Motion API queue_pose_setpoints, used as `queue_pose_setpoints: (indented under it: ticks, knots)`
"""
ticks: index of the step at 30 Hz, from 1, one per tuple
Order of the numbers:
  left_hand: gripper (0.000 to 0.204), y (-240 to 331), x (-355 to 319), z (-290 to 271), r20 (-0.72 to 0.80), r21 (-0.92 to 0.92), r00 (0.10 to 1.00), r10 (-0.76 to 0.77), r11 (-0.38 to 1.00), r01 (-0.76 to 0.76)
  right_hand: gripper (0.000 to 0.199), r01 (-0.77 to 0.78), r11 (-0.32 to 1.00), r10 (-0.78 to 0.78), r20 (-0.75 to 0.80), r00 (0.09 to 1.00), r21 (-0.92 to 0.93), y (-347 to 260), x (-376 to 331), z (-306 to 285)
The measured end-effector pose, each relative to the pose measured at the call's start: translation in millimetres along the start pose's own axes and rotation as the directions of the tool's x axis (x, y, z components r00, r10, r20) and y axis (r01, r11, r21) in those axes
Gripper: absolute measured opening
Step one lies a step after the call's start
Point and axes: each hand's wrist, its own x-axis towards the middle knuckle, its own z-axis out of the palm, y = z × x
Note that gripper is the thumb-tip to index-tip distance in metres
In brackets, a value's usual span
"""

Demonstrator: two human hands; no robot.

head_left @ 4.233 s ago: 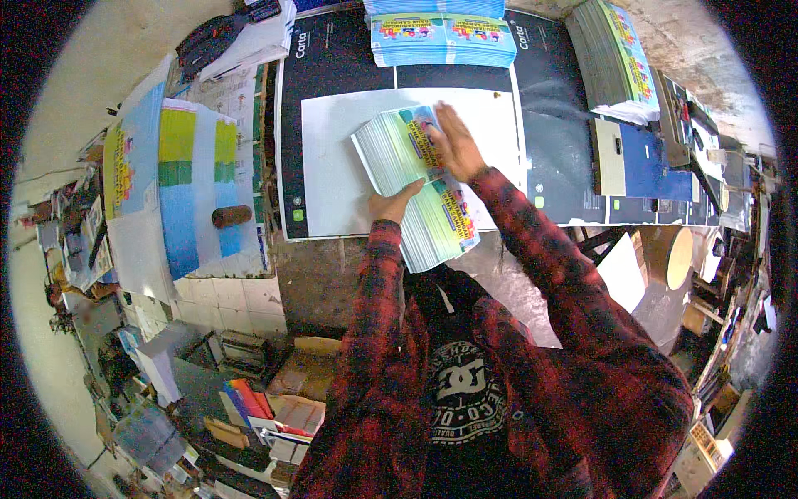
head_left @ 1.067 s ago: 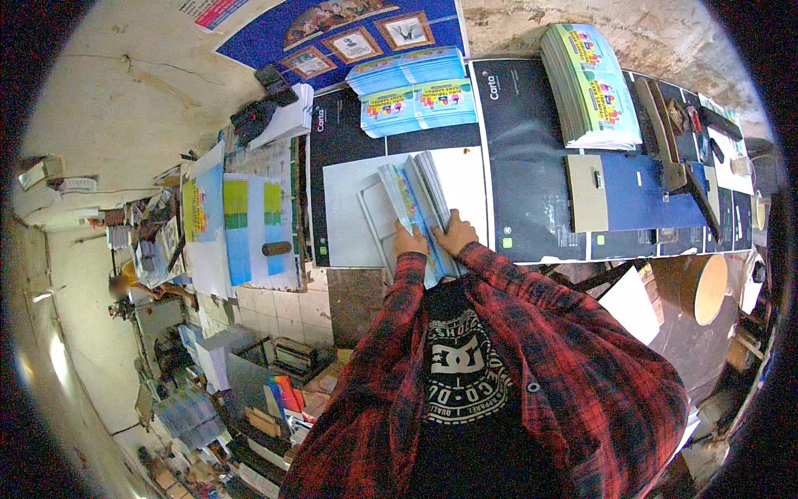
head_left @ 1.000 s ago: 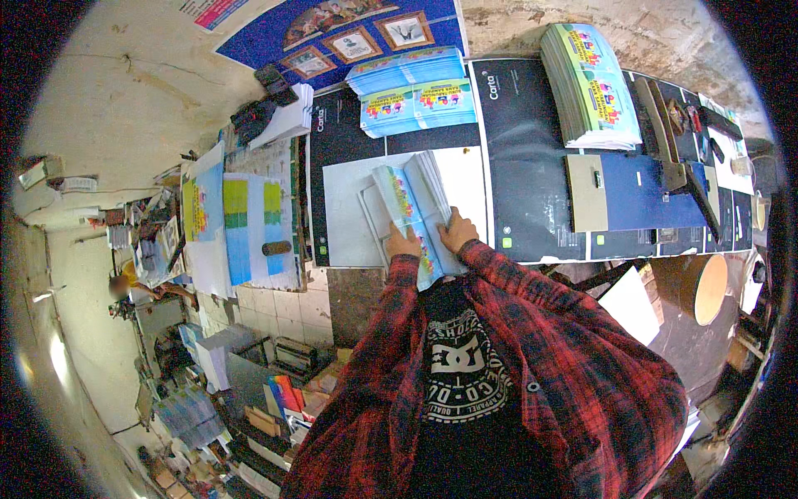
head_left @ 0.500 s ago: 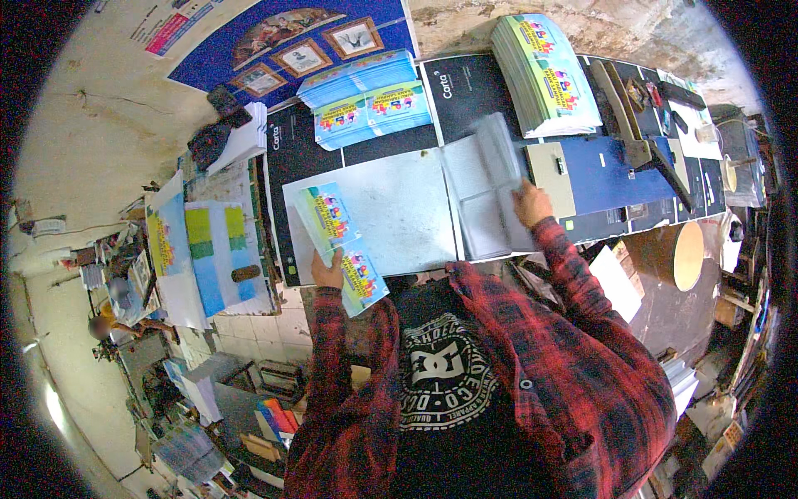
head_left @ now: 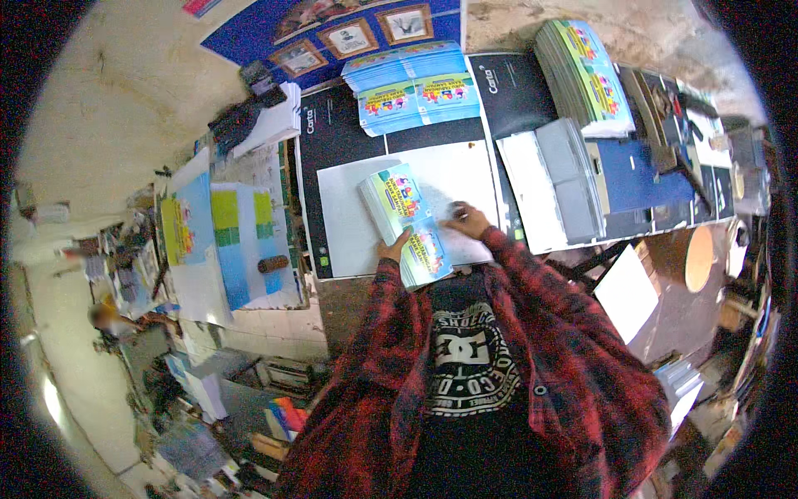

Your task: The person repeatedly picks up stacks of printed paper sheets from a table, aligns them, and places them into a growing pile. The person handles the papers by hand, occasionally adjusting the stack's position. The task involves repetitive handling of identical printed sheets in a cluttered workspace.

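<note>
A small stack of printed booklet covers (head_left: 401, 193), light blue with colourful lettering, lies tilted on a white sheet (head_left: 341, 224) at the middle of the table. My left hand (head_left: 394, 248) grips its lower left edge, thumb on top. Just off its right edge, my right hand (head_left: 470, 221) is closed with curled fingers. A small dark thing shows at those fingertips, too blurred to name. Right of the white sheet stands a pile of greyish, translucent-looking sheets (head_left: 567, 170), on a white sheet of its own.
A bundled pile of similar prints (head_left: 416, 100) stands at the back. A taller stack (head_left: 586, 79) is at the back right. A blue board (head_left: 636, 179) lies at the right near wooden tools. On a side table at left are blue and green prints (head_left: 241, 216).
My right hand has come left from the grey sheets to the prints. Where a thin print lay under my left hand, a thicker stack now lies. The view has shifted.
</note>
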Motion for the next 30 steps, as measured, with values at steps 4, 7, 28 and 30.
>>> queue_pose_setpoints:
  ticks: [4, 7, 28, 30]
  knots:
    - [0.051, 14, 5, 7, -0.028, 0.285, 0.999, -0.021, 0.958, 0.028, 0.075, -0.046, 0.995, 0.048, -0.027, 0.998, 0.092, -19, 25, 48]
    - [0.052, -17, 12, -41, 0.135, -0.011, 0.984, -0.116, 0.993, 0.119, 0.067, 0.055, 0.935, -0.131, 0.198, 0.971, 0.351, -49, 15, 61]
    - [0.036, 29, -4, 7, 0.154, 0.139, 0.968, 0.198, 0.966, -0.220, 0.070, 0.047, 0.928, -0.033, -0.042, 0.999, 0.369, -13, 5, 22]
    - [0.037, 29, -7, 15, 0.141, 0.112, 0.974, 0.175, 0.975, -0.191, 0.068, 0.024, 0.997, -0.024, -0.004, 1.000, 0.076, -41, -7, 13]
